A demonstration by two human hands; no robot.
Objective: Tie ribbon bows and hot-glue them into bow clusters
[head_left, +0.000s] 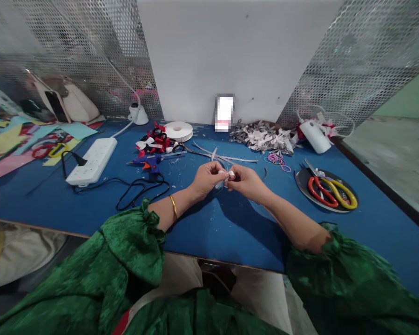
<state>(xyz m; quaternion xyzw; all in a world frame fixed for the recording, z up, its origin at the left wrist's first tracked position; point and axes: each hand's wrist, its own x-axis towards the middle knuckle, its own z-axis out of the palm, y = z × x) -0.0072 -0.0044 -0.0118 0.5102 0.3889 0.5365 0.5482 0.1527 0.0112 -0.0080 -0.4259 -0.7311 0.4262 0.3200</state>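
Observation:
Both my hands meet above the middle of the blue table. My left hand and my right hand each pinch an end of a small white ribbon piece, fingers closed on it. Loose white ribbon strips lie on the table just beyond my hands. A blue glue gun rests to the left of them, its black cord looping toward me. I wear green sleeves and a gold bangle on the left wrist.
A white power strip lies at left. A ribbon roll and red, black and white bows sit behind the glue gun. A heap of finished white bows is at back right, with pink hair ties and red and yellow scissors on a dark plate.

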